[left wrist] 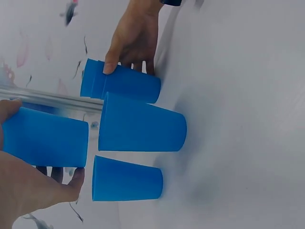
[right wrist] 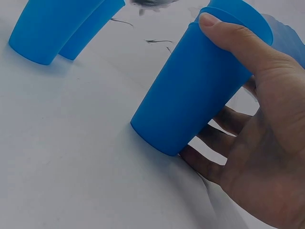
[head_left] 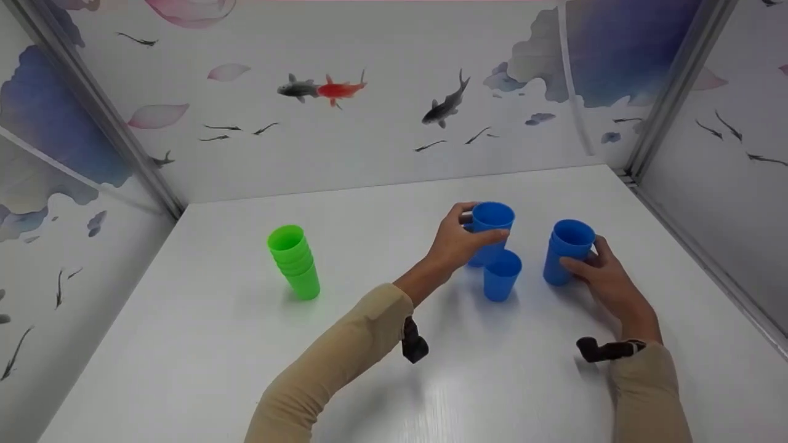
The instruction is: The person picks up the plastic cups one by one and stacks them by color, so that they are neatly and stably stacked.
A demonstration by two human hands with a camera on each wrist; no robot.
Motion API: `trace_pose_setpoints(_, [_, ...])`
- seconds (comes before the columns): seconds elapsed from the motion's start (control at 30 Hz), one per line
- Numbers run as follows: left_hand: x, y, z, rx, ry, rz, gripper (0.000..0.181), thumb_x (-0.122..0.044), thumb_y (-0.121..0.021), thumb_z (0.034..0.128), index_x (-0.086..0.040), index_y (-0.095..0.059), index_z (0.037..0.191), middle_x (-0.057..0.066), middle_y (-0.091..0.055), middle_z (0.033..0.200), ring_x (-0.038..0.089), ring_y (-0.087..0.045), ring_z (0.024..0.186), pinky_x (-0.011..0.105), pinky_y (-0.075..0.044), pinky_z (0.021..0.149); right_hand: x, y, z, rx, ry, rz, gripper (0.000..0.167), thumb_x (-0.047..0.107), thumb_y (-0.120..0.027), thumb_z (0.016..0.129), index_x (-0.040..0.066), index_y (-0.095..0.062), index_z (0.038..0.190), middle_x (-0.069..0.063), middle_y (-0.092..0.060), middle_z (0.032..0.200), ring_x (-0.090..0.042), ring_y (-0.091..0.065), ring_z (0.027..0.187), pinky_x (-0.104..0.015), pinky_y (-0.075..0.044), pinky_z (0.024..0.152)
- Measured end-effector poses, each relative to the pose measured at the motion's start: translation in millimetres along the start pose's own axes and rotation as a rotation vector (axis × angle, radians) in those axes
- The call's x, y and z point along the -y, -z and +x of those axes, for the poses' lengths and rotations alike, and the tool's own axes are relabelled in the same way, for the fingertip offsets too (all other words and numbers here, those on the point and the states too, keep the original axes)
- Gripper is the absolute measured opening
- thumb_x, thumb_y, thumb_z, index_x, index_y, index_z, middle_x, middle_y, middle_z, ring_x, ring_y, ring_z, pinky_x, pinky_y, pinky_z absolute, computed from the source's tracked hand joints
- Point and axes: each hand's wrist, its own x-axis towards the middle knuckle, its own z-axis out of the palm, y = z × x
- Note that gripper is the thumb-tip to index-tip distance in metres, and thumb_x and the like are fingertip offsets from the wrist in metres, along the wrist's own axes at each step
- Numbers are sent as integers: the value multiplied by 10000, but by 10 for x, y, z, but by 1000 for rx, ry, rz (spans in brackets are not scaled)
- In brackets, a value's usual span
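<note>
My left hand (head_left: pixel 457 243) grips a blue cup (head_left: pixel 492 224), held up off the table above two other blue cups. The nearer of those, a blue cup (head_left: pixel 501 280), stands upright on the table. The other is mostly hidden behind my hand in the head view, but the left wrist view shows both standing cups apart from the held one. To the right, my right hand (head_left: pixel 606 280) grips a nested stack of blue cups (head_left: pixel 559 267), thumb on the near side. The right wrist view shows the base of this stack (right wrist: pixel 190 90) at the table surface.
A leaning-looking stack of several green cups (head_left: pixel 301 274) stands on the left part of the white table (head_left: pixel 203 344). Printed panels with fish wall the table at the back (head_left: pixel 369 147) and both sides, with metal posts at the corners.
</note>
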Motion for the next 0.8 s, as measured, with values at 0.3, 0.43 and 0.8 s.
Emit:
trace_pose_setpoints(0.3, [-232, -282, 119, 26, -7, 26, 691, -397, -788, 854, -242, -471, 1448, 53, -532, 1474, 259, -539, 1339, 495, -484, 1090, 49, -24, -17, -19, -66, -38, 1200, 654, -659, 852, 260, 209, 1581, -136, 140, 1679, -470, 86, 1534, -748, -54, 1168])
trace_pose_setpoints(0.43, [-327, -415, 166, 27, -13, 18, 690, -410, -787, 853, -259, -474, 1449, 40, -535, 1475, 248, -543, 1338, 464, -501, 1076, 55, -21, -17, -17, -63, -38, 1166, 641, -656, 864, 271, 176, 1592, -127, 127, 1684, -469, 83, 1536, -757, -46, 1162])
trace_pose_setpoints(0.8, [-528, -674, 246, 6, -78, 25, 683, -405, -786, 847, -280, -475, 1442, -31, -549, 1461, 204, -570, 1312, 411, -536, 1036, 22, 9, 15, -4, -65, -30, 1175, 663, -651, 848, 307, 193, 1584, -105, 122, 1687, -461, 58, 1542, -746, -53, 1172])
